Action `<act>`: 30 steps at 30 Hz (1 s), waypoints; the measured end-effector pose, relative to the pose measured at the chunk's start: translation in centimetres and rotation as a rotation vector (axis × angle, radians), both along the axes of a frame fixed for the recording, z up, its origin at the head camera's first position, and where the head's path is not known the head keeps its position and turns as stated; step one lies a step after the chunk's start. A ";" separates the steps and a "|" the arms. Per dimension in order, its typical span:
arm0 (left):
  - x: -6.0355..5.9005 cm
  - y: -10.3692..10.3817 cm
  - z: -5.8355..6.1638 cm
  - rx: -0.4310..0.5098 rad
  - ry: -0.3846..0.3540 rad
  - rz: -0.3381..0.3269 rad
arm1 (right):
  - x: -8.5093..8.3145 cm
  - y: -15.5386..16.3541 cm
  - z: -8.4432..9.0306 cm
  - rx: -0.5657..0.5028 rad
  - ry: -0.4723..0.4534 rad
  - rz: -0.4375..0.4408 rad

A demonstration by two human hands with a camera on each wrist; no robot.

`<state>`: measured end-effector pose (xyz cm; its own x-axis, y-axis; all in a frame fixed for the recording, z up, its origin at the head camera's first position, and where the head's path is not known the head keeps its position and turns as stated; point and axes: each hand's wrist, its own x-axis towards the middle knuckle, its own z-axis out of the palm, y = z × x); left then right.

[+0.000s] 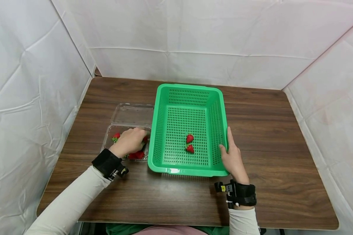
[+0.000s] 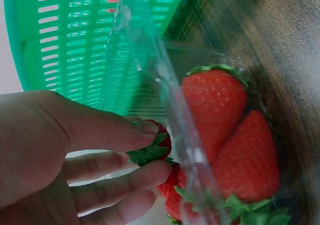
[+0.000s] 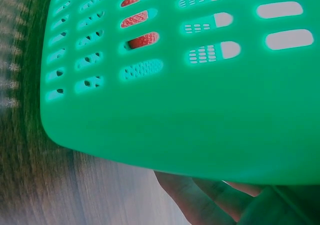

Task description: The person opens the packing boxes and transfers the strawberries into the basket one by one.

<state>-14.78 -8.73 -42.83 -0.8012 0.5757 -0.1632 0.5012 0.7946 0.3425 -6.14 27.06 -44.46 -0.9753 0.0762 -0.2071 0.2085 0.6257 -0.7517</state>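
Fingers of the left hand (image 1: 130, 141) pinch a half-hidden red strawberry (image 2: 160, 144) at a clear plastic box (image 1: 131, 125); the partly concealed right hand (image 1: 233, 159) grips a green slotted plastic basket (image 1: 188, 172).

One box (image 1: 129, 125), one basket (image 1: 185, 120) with two strawberries (image 1: 189, 138)

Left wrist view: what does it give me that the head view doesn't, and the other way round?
Only the left wrist view: how the left grip holds a strawberry, thumb against it, green leaves in sight.

Only the head view: the right grip at the right rim of the green basket, and the two strawberries inside it in full; the left wrist view catches just red glimpses through the basket's side.

Both: left grip, basket, clear box, strawberries in that box, wooden table.
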 end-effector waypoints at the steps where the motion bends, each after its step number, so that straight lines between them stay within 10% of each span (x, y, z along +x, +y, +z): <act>1: 0.0 0.0 0.1 0.003 0.002 -0.003 | 0.0 0.0 0.0 -0.003 0.000 0.000; 30: -0.2 -0.4 6.6 0.092 0.160 0.037 | 0.1 0.1 0.1 -0.013 -0.003 0.012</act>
<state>-15.01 -9.16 -36.27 -0.8338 0.5517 0.0203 0.5259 0.7827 0.3327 -6.05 27.21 -44.40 -0.9755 0.0617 -0.2114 0.2036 0.6184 -0.7590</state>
